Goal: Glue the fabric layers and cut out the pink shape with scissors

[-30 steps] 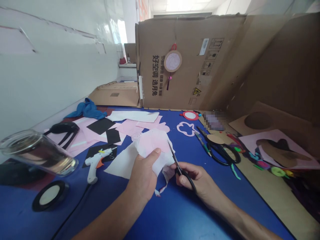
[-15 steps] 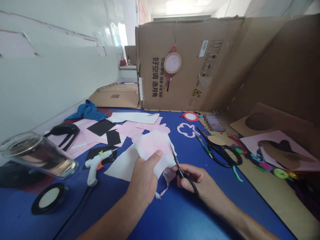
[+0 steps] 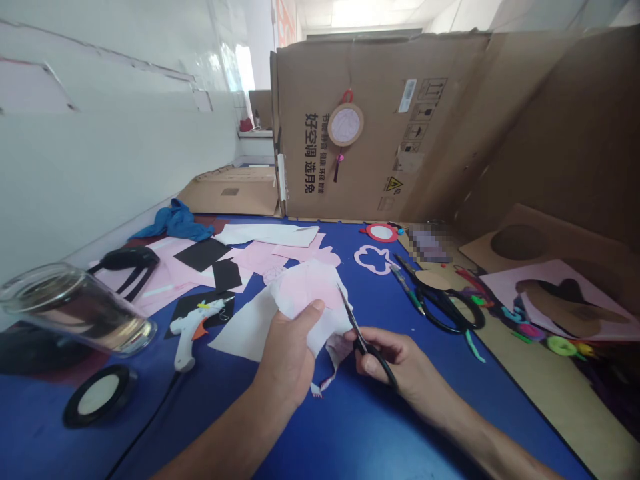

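My left hand (image 3: pixel 287 353) pinches a white sheet (image 3: pixel 323 327), thumb on top, with a pink shape (image 3: pixel 307 288) lying against the sheet. Whether it is paper or thin cloth I cannot tell. Black-handled scissors (image 3: pixel 373 357) sit in my right hand (image 3: pixel 390 363), their blades along the sheet's right edge, beside the pink shape. A narrow cut strip (image 3: pixel 330 370) dangles from the sheet between my hands. Under and left of my left hand, another white piece (image 3: pixel 247 330) lies on the blue table (image 3: pixel 345 433).
At left are a glue gun (image 3: pixel 187 333), a glass of liquid (image 3: pixel 80 310) and a round black-rimmed object (image 3: pixel 97 397). Pink and black sheets (image 3: pixel 203 253) spread behind. Larger scissors (image 3: pixel 445 300), a pen (image 3: pixel 407 290) and a pink flower-shaped outline (image 3: pixel 375 260) lie right. A cardboard box (image 3: pixel 380 127) stands behind.
Almost nothing differs. The scissors and both hands keep nearly the same place on the sheet.
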The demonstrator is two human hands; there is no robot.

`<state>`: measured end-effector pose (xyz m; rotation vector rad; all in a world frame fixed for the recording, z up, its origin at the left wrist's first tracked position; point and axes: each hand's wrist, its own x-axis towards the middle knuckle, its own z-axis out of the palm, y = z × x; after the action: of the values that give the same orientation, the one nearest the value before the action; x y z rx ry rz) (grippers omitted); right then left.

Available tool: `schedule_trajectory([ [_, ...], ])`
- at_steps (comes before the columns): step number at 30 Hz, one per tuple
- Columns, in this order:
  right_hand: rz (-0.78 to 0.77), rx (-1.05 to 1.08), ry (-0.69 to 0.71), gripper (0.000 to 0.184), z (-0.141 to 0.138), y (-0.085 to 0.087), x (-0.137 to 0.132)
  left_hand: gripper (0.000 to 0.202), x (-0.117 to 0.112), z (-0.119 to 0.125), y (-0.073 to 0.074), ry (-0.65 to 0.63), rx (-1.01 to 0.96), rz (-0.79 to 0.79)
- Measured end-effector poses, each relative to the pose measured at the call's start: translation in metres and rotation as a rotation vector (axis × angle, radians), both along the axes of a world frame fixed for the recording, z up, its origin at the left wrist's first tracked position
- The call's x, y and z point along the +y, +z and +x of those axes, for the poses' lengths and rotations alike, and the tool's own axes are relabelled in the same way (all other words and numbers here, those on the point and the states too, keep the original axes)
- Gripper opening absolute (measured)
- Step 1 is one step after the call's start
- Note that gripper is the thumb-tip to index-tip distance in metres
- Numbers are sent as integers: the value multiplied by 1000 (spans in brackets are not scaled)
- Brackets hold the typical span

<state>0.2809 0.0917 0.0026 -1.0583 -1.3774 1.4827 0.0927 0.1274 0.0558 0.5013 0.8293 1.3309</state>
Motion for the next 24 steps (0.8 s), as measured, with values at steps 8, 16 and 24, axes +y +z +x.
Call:
schedule_trajectory([
  [8,7,-23,-19,48,0,3,0,65,1,0,2,6,-1,-17],
  [16,6,-33,6,53,3,2,1,66,1,-2,0,-8,3,-15],
  [24,35,-50,13,50,4,8,1,70,2,-1,0,-21,11,20],
])
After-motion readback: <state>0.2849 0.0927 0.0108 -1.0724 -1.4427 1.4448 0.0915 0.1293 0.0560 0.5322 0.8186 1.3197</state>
